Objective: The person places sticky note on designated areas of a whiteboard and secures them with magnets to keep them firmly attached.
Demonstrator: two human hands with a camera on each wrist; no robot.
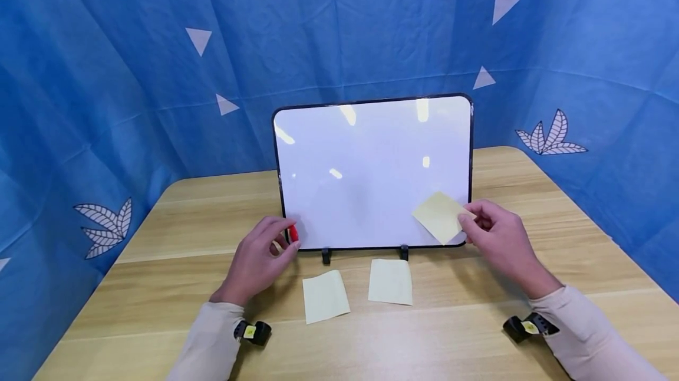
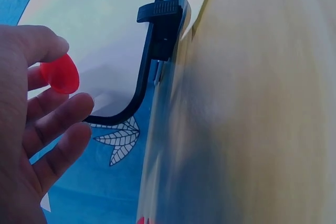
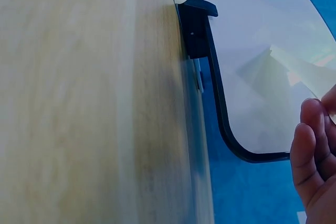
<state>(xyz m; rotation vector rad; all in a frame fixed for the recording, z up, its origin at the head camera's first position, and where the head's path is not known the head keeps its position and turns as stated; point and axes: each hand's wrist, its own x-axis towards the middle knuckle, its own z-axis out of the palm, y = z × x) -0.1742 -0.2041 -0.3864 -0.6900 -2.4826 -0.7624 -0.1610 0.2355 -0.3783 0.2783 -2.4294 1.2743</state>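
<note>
My left hand (image 1: 261, 258) pinches a small, smooth red disc (image 2: 61, 74) between thumb and fingers. It is at the lower left corner of a black-framed whiteboard (image 1: 366, 174), which stands upright on the table. My right hand (image 1: 501, 239) holds a pale yellow sticky note (image 1: 439, 217) by one corner. The note is turned like a diamond and overlaps the board's lower right area in the head view. In the right wrist view the note (image 3: 302, 69) slants away from the fingertips, with a shadow on the board beside it.
Two more pale yellow notes, a left one (image 1: 325, 296) and a right one (image 1: 390, 282), lie on the wooden table (image 1: 371, 351) before the board. Black feet (image 1: 326, 256) prop the board. A blue patterned curtain (image 1: 339, 27) hangs behind and at both sides.
</note>
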